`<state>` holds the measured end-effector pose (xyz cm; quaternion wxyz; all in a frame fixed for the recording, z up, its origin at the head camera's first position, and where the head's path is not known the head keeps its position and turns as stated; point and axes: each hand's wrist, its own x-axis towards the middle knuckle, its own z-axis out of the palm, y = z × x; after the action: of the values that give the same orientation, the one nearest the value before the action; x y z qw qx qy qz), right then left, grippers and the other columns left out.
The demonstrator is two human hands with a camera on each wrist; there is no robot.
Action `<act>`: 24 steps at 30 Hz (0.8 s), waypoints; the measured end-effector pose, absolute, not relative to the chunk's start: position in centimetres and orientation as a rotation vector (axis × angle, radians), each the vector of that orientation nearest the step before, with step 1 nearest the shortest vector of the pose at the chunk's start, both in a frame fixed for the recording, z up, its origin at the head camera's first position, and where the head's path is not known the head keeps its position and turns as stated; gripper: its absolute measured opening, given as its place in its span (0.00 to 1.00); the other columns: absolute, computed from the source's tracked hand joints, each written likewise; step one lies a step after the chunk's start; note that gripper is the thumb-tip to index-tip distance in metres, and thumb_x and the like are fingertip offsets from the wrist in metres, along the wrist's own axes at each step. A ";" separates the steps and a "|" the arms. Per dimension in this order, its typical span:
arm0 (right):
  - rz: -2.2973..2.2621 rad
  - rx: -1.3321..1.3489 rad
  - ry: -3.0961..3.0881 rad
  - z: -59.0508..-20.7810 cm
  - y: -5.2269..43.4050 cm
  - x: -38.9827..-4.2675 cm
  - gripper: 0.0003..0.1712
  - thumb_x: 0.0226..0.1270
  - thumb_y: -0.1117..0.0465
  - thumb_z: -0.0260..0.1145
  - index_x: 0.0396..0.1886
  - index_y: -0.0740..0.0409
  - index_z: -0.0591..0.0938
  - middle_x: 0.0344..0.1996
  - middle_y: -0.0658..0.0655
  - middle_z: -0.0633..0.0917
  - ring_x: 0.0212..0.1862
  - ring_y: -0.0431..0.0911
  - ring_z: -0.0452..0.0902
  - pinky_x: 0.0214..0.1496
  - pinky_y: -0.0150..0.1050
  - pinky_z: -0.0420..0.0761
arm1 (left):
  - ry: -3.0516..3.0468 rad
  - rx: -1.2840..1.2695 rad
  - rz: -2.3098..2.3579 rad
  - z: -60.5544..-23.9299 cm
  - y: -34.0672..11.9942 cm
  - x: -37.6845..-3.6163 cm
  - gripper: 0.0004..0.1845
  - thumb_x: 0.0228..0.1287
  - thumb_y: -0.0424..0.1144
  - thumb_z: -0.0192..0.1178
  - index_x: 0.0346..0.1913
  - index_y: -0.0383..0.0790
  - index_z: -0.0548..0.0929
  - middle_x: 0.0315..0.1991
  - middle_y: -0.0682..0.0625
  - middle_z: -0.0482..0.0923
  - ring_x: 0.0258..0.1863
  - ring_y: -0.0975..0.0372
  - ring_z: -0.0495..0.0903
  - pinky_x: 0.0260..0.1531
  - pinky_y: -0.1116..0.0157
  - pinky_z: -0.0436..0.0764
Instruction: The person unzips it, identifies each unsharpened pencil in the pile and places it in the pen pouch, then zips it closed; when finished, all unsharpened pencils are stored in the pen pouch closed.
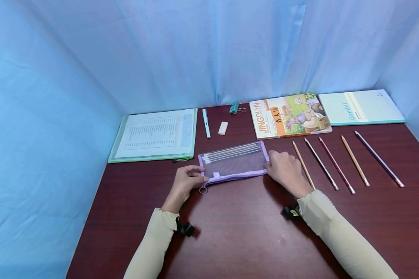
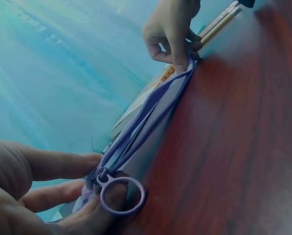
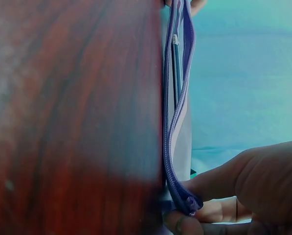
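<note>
A see-through mesh pencil pouch (image 1: 241,166) with purple edges lies on the table, its zipper side toward me. Several pencils (image 1: 230,152) lie inside along its far edge. My left hand (image 1: 185,183) pinches the pouch's near left corner between thumb and fingers, beside the purple zipper ring (image 2: 122,196). At the other end, my right hand (image 1: 287,172) pinches the right edge close to the zipper's end. Between the hands the zipper (image 3: 171,142) gapes open, and one pencil (image 3: 177,68) shows through the gap in the right wrist view.
Right of the pouch, several loose pencils (image 1: 329,159) lie in a row. Behind it are a light-blue pen (image 1: 206,124), a white eraser (image 1: 223,128), a teal binder clip (image 1: 234,107), a picture book (image 1: 290,116) and a notebook (image 1: 361,106). A green-edged document folder (image 1: 153,135) lies left.
</note>
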<state>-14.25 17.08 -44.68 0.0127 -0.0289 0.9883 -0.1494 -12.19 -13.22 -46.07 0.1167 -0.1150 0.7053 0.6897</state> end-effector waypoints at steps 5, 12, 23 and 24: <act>-0.414 -0.094 3.154 -44.4 16.6 -14.0 0.11 0.61 0.60 0.65 0.24 0.63 0.76 0.23 0.69 0.82 0.25 0.66 0.80 0.21 0.57 0.73 | 2.086 -0.404 2.027 -46.4 -12.7 -13.4 0.22 0.45 0.16 0.68 0.48 0.20 0.82 0.20 0.54 0.75 0.20 0.69 0.76 0.26 0.74 0.80; -0.648 -0.424 3.082 -42.6 11.9 -12.0 0.06 0.61 0.60 0.67 0.32 0.60 0.85 0.27 0.59 0.86 0.29 0.54 0.84 0.28 0.50 0.81 | 2.104 -0.411 2.032 -46.6 -12.6 -14.1 0.23 0.43 0.15 0.68 0.48 0.19 0.83 0.17 0.54 0.75 0.18 0.69 0.76 0.25 0.74 0.80; -1.039 -0.776 2.490 -45.2 3.8 -10.3 0.23 0.55 0.67 0.68 0.53 0.64 0.84 0.18 0.48 0.80 0.21 0.34 0.69 0.30 0.29 0.71 | 2.097 -0.405 2.028 -46.6 -12.3 -14.0 0.21 0.45 0.15 0.67 0.48 0.20 0.83 0.18 0.54 0.75 0.18 0.68 0.76 0.23 0.72 0.80; -1.037 -0.767 2.500 -45.4 3.4 -10.3 0.22 0.54 0.67 0.69 0.52 0.64 0.84 0.18 0.48 0.79 0.21 0.35 0.68 0.30 0.30 0.70 | 2.095 -0.404 2.032 -46.6 -12.3 -14.0 0.21 0.45 0.15 0.67 0.48 0.20 0.83 0.18 0.54 0.75 0.18 0.68 0.76 0.23 0.72 0.80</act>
<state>-10.30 3.38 -45.42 0.1636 -0.2691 0.8766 -0.3638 -14.02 -12.33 -46.65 0.0975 -0.1366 0.7076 0.6864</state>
